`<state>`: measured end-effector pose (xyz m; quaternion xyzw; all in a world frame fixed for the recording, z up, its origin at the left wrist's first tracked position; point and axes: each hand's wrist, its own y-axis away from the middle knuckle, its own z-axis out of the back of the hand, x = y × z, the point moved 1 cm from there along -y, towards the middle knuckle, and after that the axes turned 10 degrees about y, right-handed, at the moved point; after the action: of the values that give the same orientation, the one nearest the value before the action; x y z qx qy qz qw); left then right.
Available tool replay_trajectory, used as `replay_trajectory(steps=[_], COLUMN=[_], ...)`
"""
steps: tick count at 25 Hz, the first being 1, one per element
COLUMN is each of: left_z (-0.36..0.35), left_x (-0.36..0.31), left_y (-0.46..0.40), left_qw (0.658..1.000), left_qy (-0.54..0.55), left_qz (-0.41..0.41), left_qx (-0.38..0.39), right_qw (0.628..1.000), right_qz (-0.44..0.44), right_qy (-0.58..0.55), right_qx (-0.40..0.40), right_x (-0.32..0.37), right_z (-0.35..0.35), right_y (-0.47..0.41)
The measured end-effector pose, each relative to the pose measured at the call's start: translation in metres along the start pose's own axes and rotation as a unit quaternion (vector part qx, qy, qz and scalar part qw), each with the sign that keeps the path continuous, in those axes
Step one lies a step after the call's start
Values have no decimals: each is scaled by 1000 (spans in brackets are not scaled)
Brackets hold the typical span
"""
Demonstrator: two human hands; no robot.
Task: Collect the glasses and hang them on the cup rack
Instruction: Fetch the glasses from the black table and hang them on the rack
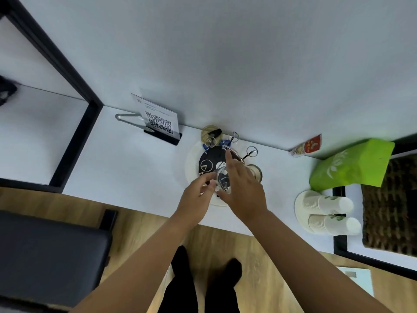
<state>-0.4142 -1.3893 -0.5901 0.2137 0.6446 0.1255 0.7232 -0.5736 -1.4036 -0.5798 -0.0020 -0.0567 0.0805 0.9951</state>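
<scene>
Clear glass [223, 180] held over cup rack [212, 162], gripped by right hand [242, 190], pinched at the rim by left hand [198, 196]. Second glass [254, 172] just right of rack. Paper cups [327, 212] stacked sideways on plate [299, 204].

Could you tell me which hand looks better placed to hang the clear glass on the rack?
Probably the right hand: it lies over the clear glass, its index finger reaching to the cup rack. The left hand only touches the glass's near side.
</scene>
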Motion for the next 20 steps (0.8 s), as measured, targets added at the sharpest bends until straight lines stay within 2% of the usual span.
replay_trajectory(steps=[4,8,20], left_z=[-6,-11,-18], left_x=[11,20,41], left_y=[-4,-9,-15], left_qw=[1000,999,998], left_qy=[13,7,12], left_qz=[20,34,60], left_qx=[-7,-11,-33], right_qw=[1000,999,998], right_qz=[16,37,49], right_qy=[-12,-31,23], right_qx=[-9,17,23], right_x=[-6,-11,-11], right_z=[-14,-27,-44], right_y=[0,0,5])
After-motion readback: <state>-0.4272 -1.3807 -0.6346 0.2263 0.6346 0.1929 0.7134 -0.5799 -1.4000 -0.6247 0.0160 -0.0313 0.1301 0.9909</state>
